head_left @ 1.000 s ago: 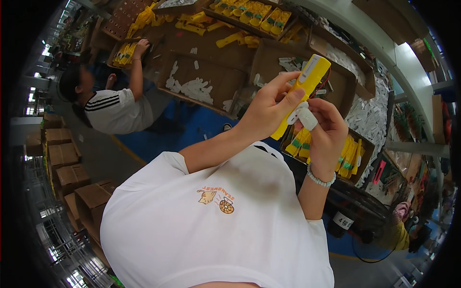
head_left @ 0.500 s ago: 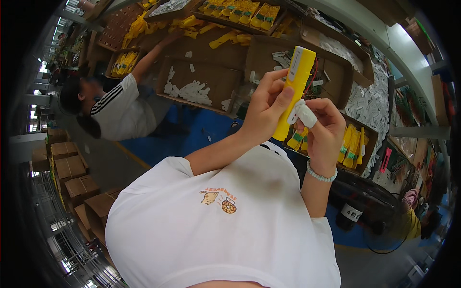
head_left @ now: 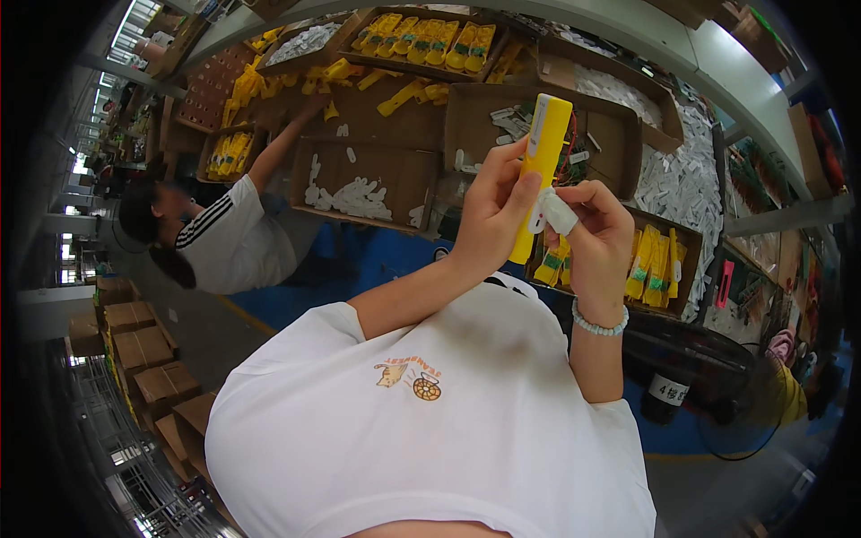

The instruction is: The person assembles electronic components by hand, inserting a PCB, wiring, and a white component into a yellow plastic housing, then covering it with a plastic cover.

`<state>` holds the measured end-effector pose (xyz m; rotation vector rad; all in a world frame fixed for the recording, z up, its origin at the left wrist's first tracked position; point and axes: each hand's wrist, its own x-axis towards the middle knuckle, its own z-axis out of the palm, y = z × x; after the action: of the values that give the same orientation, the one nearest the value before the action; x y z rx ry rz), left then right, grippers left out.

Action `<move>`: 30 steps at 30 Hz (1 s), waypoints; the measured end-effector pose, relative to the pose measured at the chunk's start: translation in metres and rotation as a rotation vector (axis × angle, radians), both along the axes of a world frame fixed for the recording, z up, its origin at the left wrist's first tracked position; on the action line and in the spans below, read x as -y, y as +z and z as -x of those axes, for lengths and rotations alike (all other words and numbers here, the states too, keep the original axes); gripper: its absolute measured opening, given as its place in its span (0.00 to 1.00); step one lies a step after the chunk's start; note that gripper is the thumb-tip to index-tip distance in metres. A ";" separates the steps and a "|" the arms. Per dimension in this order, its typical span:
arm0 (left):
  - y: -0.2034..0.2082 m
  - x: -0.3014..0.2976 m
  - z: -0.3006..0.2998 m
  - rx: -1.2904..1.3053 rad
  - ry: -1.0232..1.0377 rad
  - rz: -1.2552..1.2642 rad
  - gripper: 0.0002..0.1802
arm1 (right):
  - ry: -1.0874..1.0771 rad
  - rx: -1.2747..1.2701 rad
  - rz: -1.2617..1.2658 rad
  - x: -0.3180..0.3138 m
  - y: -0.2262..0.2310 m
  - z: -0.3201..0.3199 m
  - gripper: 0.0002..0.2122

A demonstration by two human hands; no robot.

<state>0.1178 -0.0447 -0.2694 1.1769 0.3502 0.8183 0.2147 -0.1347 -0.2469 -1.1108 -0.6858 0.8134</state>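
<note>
My left hand (head_left: 491, 211) is closed round a long yellow plastic case (head_left: 548, 134), held upright in front of my chest with its thumb across the face. A pale label strip shows on the upper part of the case. Against the lower right edge of the case, my right hand (head_left: 603, 229) is pinched, its fingers bent. A white wrap-like covering (head_left: 560, 213) sits at its thumb tip. Beside it, a small white oval piece (head_left: 537, 215) with a dark spot lies against the case. Whatever else the right fingertips grip is hidden.
Beyond my hands stands a cardboard tray (head_left: 453, 117) with loose white parts and wires. Another tray (head_left: 368, 143) holds white oval pieces. Yellow cases (head_left: 659, 264) fill a box at right. To the left, a co-worker (head_left: 224, 233) reaches over the bench. A black fan (head_left: 691, 359) stands lower right.
The whole view has shifted slightly. Both hands keep their hold at the yellow case, which now appears a little more to the left. The co-worker's arm has moved slightly.
</note>
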 end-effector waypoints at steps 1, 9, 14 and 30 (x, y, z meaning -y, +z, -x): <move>-0.004 -0.001 -0.001 0.013 0.001 0.021 0.21 | -0.013 0.004 0.008 -0.001 -0.002 0.001 0.05; -0.015 -0.021 -0.011 0.182 -0.302 0.599 0.25 | -0.281 0.194 -0.033 0.009 -0.018 -0.008 0.10; -0.021 -0.029 -0.019 0.382 -0.439 0.597 0.27 | -0.282 0.455 0.103 0.015 -0.016 -0.002 0.14; -0.156 -0.031 -0.014 -0.679 -0.351 0.235 0.22 | -0.601 0.921 1.012 0.057 -0.159 -0.054 0.18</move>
<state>0.1315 -0.0132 -0.4250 1.2222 0.7481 0.0471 0.2687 -0.1917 -0.4064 -2.5317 -0.5999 0.0156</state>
